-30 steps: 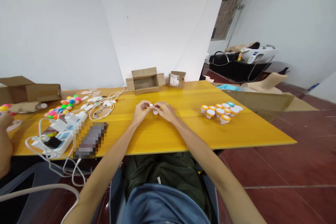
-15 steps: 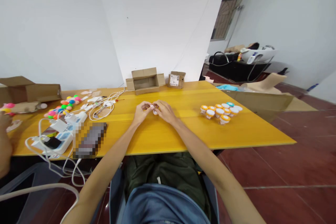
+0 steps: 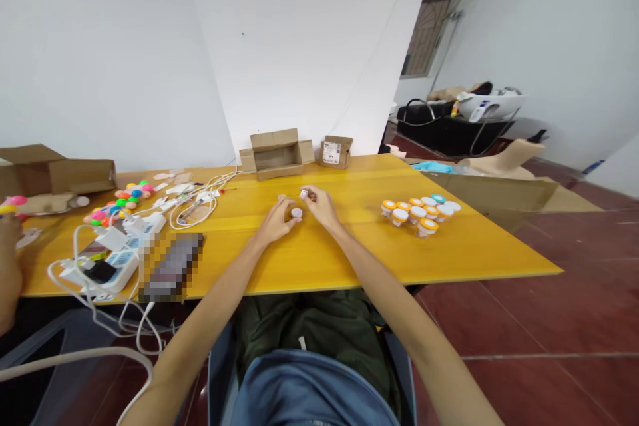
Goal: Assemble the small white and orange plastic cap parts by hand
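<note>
Near the middle of the yellow table, my left hand (image 3: 275, 219) curls its thumb and fingers around a small round container (image 3: 296, 213) with a pale top. Just to the right and slightly farther back, my right hand (image 3: 320, 205) pinches a small white die (image 3: 303, 194) with dark dots at its fingertips. The undersides of the fingers are hidden. Off to the right stands a group of small clear jars (image 3: 417, 213), several with orange-and-white lids and one with a teal lid.
An open cardboard box (image 3: 277, 158) and a smaller box (image 3: 336, 152) stand against the wall. On the left lie a power strip (image 3: 130, 253) with white cables, a blurred phone (image 3: 174, 266) and colourful balls (image 3: 124, 198). Another person's arm (image 3: 8, 273) reaches in at the left edge.
My hands were together over the container and have moved apart. The right hand has lifted slightly with the die, which now shows plainly. The container's pale top is now uncovered.
</note>
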### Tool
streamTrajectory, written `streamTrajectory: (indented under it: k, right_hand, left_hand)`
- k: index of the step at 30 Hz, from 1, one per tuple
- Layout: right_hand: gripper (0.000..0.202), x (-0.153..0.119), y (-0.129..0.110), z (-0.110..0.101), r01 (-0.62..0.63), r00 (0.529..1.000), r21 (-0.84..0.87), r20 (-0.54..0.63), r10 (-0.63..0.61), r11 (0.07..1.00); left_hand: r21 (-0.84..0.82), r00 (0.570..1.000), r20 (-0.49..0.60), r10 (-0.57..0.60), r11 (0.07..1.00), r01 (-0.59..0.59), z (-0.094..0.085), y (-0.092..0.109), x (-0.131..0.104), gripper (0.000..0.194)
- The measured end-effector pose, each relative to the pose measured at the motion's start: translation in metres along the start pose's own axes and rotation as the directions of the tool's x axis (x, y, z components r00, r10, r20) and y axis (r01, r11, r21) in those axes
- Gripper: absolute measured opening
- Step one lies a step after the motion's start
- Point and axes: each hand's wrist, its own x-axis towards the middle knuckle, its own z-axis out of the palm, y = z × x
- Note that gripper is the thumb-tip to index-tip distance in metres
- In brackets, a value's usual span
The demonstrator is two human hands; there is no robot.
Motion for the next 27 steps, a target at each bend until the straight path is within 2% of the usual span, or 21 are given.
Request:
streamTrajectory:
  k: [5, 8, 12, 18, 27]
  right_hand:
    - [0.016, 0.003, 0.007, 0.001, -0.075, 0.997, 0.07, 0.022, 0.074, 0.995]
    - [0.015, 0.004, 0.011, 0.002, -0.076, 0.996, 0.071, 0.049, 0.073, 0.995]
    - [0.016, 0.004, 0.014, 0.003, -0.045, 0.996, 0.082, 0.083, 0.038, 0.996]
    - [0.011, 0.002, 0.011, 0.003, -0.064, 0.991, 0.085, 0.126, 0.053, 0.994]
    - [0.009, 0.001, 0.008, 0.001, -0.088, 0.975, 0.141, 0.217, 0.056, 0.986]
  left_hand:
    - [-0.037, 0.999, 0.041, 0.011, 0.999, -0.01, 0.003, -0.011, 0.002, 0.03]
    - [-0.042, 0.999, 0.039, 0.03, 0.999, -0.028, 0.003, -0.015, 0.002, 0.027]
    - [-0.023, 0.998, 0.059, 0.019, 1.0, -0.018, 0.002, -0.01, 0.002, 0.028]
    - [0.015, 0.984, 0.154, -0.086, 0.996, 0.085, 0.0, -0.001, 0.003, 0.031]
    - [0.005, 0.984, 0.155, -0.093, 0.996, 0.094, 0.0, -0.001, 0.002, 0.035]
